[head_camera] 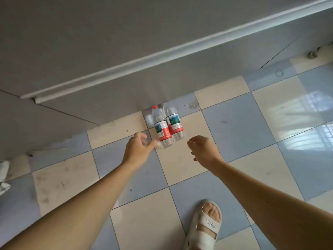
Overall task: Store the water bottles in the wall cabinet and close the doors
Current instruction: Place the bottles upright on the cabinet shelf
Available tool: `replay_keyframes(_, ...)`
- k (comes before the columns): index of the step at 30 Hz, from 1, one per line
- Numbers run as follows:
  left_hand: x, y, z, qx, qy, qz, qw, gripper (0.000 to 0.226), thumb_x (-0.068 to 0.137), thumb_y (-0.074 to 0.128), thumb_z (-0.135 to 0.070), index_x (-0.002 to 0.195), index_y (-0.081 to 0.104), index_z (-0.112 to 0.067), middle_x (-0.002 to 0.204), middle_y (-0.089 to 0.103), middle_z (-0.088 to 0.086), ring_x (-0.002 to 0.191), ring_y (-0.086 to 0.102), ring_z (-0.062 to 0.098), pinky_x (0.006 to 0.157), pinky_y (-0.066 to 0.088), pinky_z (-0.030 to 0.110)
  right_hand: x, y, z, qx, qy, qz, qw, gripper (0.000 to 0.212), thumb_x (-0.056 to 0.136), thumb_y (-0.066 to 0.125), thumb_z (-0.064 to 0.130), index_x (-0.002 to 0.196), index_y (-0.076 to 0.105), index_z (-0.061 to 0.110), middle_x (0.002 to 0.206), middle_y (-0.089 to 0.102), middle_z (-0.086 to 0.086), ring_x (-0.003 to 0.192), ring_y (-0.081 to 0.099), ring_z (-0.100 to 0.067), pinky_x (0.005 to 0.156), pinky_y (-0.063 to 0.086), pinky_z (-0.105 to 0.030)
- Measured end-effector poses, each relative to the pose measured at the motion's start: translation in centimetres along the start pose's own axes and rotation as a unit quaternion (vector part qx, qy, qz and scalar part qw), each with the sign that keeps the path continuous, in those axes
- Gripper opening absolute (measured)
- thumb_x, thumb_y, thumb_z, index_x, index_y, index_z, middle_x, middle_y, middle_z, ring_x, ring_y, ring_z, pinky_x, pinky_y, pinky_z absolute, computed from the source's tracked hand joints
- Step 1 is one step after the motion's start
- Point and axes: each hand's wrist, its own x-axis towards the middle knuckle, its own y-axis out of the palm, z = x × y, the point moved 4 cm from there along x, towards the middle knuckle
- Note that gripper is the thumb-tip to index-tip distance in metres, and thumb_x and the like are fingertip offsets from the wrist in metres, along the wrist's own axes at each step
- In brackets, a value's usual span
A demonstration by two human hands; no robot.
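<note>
Two clear water bottles with red-and-green labels stand side by side on the tiled floor by the grey cabinet base: the left bottle [162, 129] and the right bottle [175, 124]. My left hand [137, 150] hovers just left of the left bottle, fingers loosely spread, holding nothing. Right of and slightly nearer than the bottles, my right hand [202, 149] hangs with relaxed curled fingers, holding nothing. The wall cabinet itself is out of view.
A grey cabinet front [108, 42] with a pale horizontal trim strip [162, 55] fills the upper half. The floor [234, 123] is blue and cream checkered tile. My foot in a white sandal [205, 226] stands at the bottom. Crumpled white material [4, 177] lies at the left edge.
</note>
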Motion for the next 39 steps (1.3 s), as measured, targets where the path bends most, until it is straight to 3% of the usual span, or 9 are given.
replay_keyframes(7, 9.1, 8.7, 6.1, -0.008, -0.027, -0.013, 1.000, 0.067, 0.088, 0.074, -0.042, 0.139, 0.043, -0.012, 0.130, 0.054, 0.012, 0.104, 0.055, 0.021, 0.081, 0.042, 0.030, 10.5, 5.8, -4.5, 0.030, -0.016, -0.029, 0.999, 0.042, 0.100, 0.059, 0.029, 0.139, 0.054, 0.013, 0.120, 0.063, -0.007, 0.097, 0.059, -0.018, 0.082, 0.049, -0.031)
replay_keyframes(11, 12.7, 11.6, 7.4, -0.047, -0.027, -0.030, 0.998, 0.077, 0.086, 0.077, -0.043, 0.144, 0.039, -0.010, 0.136, 0.057, 0.013, 0.120, 0.059, 0.028, 0.097, 0.050, 0.038, 15.0, 8.1, -5.2, 0.005, -0.034, -0.051, 0.998, 0.045, 0.099, 0.061, 0.030, 0.140, 0.052, 0.014, 0.135, 0.053, -0.011, 0.113, 0.059, -0.024, 0.099, 0.050, -0.040)
replay_keyframes(14, 14.1, 13.2, 7.7, -0.090, -0.014, -0.035, 0.995, 0.066, 0.084, 0.080, -0.040, 0.134, 0.045, -0.015, 0.122, 0.065, 0.002, 0.103, 0.064, 0.019, 0.078, 0.049, 0.028, 17.2, 9.3, -5.5, -0.008, -0.041, -0.063, 0.997, 0.048, 0.096, 0.063, 0.033, 0.139, 0.051, 0.016, 0.133, 0.052, -0.011, 0.116, 0.058, -0.029, 0.102, 0.049, -0.046)
replay_keyframes(16, 14.4, 14.1, 7.7, -0.102, -0.017, -0.016, 0.994, 0.060, 0.086, 0.078, -0.041, 0.131, 0.047, -0.018, 0.113, 0.062, -0.007, 0.093, 0.062, 0.015, 0.065, 0.046, 0.024, 17.7, 10.0, -6.0, -0.002, -0.053, -0.066, 0.996, 0.048, 0.095, 0.066, 0.031, 0.139, 0.051, 0.019, 0.130, 0.055, -0.009, 0.114, 0.057, -0.025, 0.100, 0.048, -0.039)
replay_keyframes(23, 12.4, 14.1, 9.0, -0.094, -0.040, 0.041, 0.994, 0.057, 0.087, 0.077, -0.042, 0.129, 0.048, -0.017, 0.117, 0.063, -0.004, 0.101, 0.061, 0.017, 0.075, 0.046, 0.026, 16.2, 10.7, -8.1, -0.017, -0.018, -0.024, 0.999, 0.062, 0.083, 0.080, 0.020, 0.137, 0.049, 0.021, 0.125, 0.063, -0.007, 0.113, 0.061, -0.024, 0.100, 0.052, -0.042)
replay_keyframes(27, 8.8, 13.7, 11.5, -0.039, -0.054, 0.101, 0.993, 0.056, 0.082, 0.082, -0.041, 0.121, 0.048, -0.020, 0.116, 0.064, -0.005, 0.091, 0.062, 0.010, 0.062, 0.046, 0.016, 12.2, 12.8, -11.0, -0.048, 0.031, 0.046, 0.997, 0.074, 0.078, 0.086, 0.019, 0.139, 0.044, 0.021, 0.125, 0.063, -0.007, 0.112, 0.061, -0.025, 0.100, 0.052, -0.042)
replay_keyframes(32, 6.9, 13.3, 13.3, 0.005, -0.055, 0.092, 0.994, 0.062, 0.084, 0.081, -0.034, 0.133, 0.049, -0.015, 0.129, 0.063, 0.003, 0.112, 0.064, 0.021, 0.095, 0.054, 0.037, 10.0, 14.1, -12.8, -0.034, 0.079, 0.087, 0.992, 0.080, 0.076, 0.086, 0.037, 0.141, 0.042, 0.020, 0.122, 0.065, -0.007, 0.106, 0.065, -0.025, 0.091, 0.057, -0.042)
replay_keyframes(36, 9.5, 13.3, 12.1, 0.005, -0.021, 0.070, 0.997, 0.062, 0.084, 0.080, -0.037, 0.134, 0.048, -0.018, 0.126, 0.061, 0.003, 0.110, 0.063, 0.021, 0.092, 0.054, 0.036, 13.4, 12.7, -10.2, -0.004, 0.051, 0.043, 0.998, 0.089, 0.088, 0.076, 0.039, 0.156, 0.024, 0.017, 0.137, 0.056, -0.014, 0.116, 0.062, -0.032, 0.091, 0.057, -0.045)
replay_keyframes(39, 11.3, 13.7, 10.9, 0.006, -0.012, 0.071, 0.997, 0.085, 0.079, 0.082, -0.046, 0.147, 0.038, -0.018, 0.139, 0.053, 0.006, 0.118, 0.059, 0.027, 0.097, 0.053, 0.047, 15.5, 12.1, -8.5, 0.041, 0.050, 0.032, 0.997, 0.087, 0.089, 0.073, 0.039, 0.157, 0.023, 0.017, 0.135, 0.058, -0.013, 0.114, 0.062, -0.032, 0.090, 0.057, -0.045)
